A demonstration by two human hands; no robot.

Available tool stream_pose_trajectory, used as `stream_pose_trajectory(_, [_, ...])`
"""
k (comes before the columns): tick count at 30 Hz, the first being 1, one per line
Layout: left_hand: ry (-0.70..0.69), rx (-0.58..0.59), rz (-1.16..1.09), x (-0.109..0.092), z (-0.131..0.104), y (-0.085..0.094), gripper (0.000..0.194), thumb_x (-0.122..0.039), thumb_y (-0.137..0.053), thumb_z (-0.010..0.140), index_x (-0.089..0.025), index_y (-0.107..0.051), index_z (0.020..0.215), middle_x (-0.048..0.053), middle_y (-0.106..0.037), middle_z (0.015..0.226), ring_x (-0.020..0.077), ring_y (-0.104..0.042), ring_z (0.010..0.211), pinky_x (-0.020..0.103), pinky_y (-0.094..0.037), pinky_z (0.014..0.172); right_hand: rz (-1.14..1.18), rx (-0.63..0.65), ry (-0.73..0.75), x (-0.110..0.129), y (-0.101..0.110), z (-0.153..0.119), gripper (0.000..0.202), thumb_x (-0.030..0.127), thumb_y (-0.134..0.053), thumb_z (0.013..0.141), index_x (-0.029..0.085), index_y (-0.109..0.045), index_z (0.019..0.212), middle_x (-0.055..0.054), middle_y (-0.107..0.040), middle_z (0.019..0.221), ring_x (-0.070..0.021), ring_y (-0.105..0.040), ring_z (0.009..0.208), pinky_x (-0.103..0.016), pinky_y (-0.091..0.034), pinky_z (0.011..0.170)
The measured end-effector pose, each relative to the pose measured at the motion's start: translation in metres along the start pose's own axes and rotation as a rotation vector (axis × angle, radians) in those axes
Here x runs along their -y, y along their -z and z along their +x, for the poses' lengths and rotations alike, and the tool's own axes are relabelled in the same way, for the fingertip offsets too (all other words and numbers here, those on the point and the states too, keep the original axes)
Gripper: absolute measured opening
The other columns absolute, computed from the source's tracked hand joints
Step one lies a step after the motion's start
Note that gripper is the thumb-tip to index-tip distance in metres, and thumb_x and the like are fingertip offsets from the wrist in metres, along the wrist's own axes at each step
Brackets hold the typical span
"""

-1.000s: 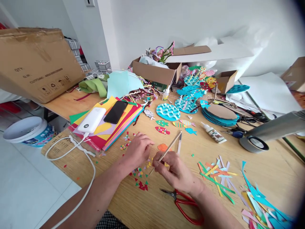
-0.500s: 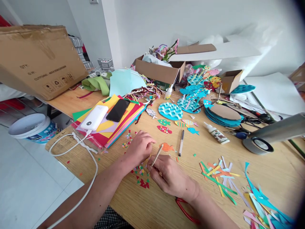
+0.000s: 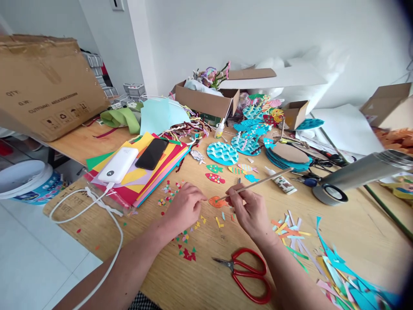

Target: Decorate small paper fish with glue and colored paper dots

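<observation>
An orange paper fish (image 3: 217, 201) lies on the wooden table between my hands. My right hand (image 3: 250, 209) pinches a thin wooden stick (image 3: 264, 180), its lower tip on the fish and its other end slanting up to the right. Close to the fish's head is my left hand (image 3: 189, 202), fingers curled with the index fingertip pointing at it; whatever it may hold is hidden. Small colored paper bits (image 3: 185, 237) are scattered around my left hand. Red-handled scissors (image 3: 250, 273) lie open below my right hand. Decorated paper fish (image 3: 215, 178) rest just beyond.
Colored paper sheets (image 3: 161, 172) with a phone (image 3: 151, 153) and a white power bank (image 3: 118, 165) are at the left. A glue bottle (image 3: 284, 183) and a steel flask (image 3: 364, 172) stand or lie at the right, near paper strips (image 3: 295, 232). A blue wavy oval (image 3: 222, 153) is behind.
My right hand has moved up and right, and the stick now slants with its tip on the orange fish. The scissors have come into fuller view. The camera view has shifted to the right.
</observation>
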State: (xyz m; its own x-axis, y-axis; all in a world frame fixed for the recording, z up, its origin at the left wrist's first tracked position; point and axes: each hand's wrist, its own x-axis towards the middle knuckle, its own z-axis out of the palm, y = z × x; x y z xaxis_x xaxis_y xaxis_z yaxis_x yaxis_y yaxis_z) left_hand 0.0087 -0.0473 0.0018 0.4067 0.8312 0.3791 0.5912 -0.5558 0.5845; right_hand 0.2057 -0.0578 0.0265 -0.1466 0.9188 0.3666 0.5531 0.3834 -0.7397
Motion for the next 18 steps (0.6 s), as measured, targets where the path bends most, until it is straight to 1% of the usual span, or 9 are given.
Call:
stream_pose_trajectory(3, [-0.053, 0.052, 0.032, -0.001, -0.002, -0.005, 0.04, 0.008, -0.047, 0.073, -0.016, -0.071, 0.093, 0.006, -0.068, 0.09, 0.0229, -0.054, 0.094, 0.037, -0.048, 0.086, -0.048, -0.033, -0.031, -0.015, -0.004, 0.004, 0.029, 0.035, -0.04, 0.097, 0.019, -0.057, 0.08, -0.005, -0.065, 0.074, -0.0154, -0.062, 0.062, -0.026, -0.046, 0.059])
stream_pose_trajectory(6, [-0.092, 0.11, 0.073, -0.002, -0.003, -0.009, 0.04, 0.006, -0.048, 0.074, -0.016, -0.07, 0.099, 0.005, -0.067, 0.096, 0.0231, -0.051, 0.099, 0.039, -0.047, 0.091, -0.092, -0.025, 0.002, -0.023, -0.008, 0.006, 0.028, 0.035, -0.039, 0.097, 0.02, -0.055, 0.08, -0.005, -0.065, 0.074, -0.0162, -0.062, 0.062, -0.026, -0.045, 0.059])
stream_pose_trajectory(9, [-0.105, 0.138, 0.109, -0.005, -0.004, -0.01, 0.039, 0.004, -0.051, 0.075, -0.017, -0.068, 0.103, 0.005, -0.066, 0.101, 0.0232, -0.049, 0.103, 0.04, -0.045, 0.095, -0.143, -0.018, 0.037, -0.025, -0.011, 0.007, 0.026, 0.033, -0.038, 0.097, 0.02, -0.053, 0.079, -0.005, -0.064, 0.07, -0.017, -0.062, 0.062, -0.026, -0.044, 0.06])
stream_pose_trajectory(18, [-0.093, 0.181, 0.154, -0.013, -0.004, -0.007, 0.04, 0.002, -0.053, 0.076, -0.018, -0.065, 0.108, 0.004, -0.064, 0.107, 0.0232, -0.047, 0.108, 0.04, -0.044, 0.098, -0.235, 0.011, 0.039, -0.022, -0.017, 0.012, 0.023, 0.031, -0.034, 0.096, 0.022, -0.048, 0.079, -0.004, -0.063, 0.065, -0.019, -0.063, 0.061, -0.026, -0.043, 0.058])
